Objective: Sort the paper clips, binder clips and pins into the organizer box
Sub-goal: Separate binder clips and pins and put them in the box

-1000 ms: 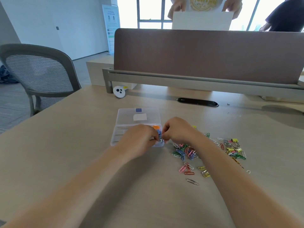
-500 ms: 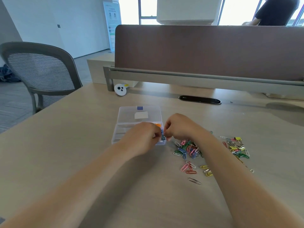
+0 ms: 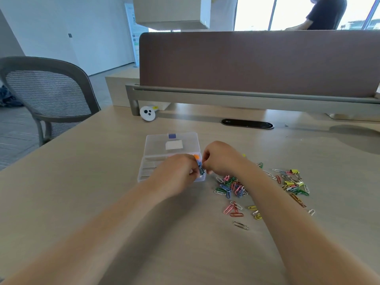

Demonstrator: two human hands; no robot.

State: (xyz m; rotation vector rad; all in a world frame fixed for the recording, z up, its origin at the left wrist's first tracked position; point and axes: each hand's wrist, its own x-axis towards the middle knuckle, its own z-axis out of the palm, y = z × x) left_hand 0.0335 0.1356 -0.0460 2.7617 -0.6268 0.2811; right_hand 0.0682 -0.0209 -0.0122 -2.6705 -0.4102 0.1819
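Note:
A clear plastic organizer box (image 3: pixel 156 145) with a blue latch lies open on the desk. Over its right front corner my left hand (image 3: pixel 177 173) and my right hand (image 3: pixel 221 158) meet, fingers curled, both pinching one small dark clip (image 3: pixel 201 170) between them. An orange piece (image 3: pixel 196 156) shows in a right-hand compartment behind my fingers. To the right lies a heap of coloured paper clips (image 3: pixel 231 186). Farther right is a second heap (image 3: pixel 293 182) of paper clips mixed with yellow binder clips. My hands hide the box's front compartments.
Loose paper clips (image 3: pixel 240 225) are scattered near my right forearm. A white round device (image 3: pixel 147 113) sits by the brown desk divider (image 3: pixel 257 62), with a black cable slot (image 3: pixel 246 124) to its right. A mesh chair (image 3: pixel 45 93) stands at the left. A person stands beyond the divider.
Both hands stay together over the box's right front corner, still working on the small clip. The view has tilted slightly; the person behind the divider moved away with the white box.

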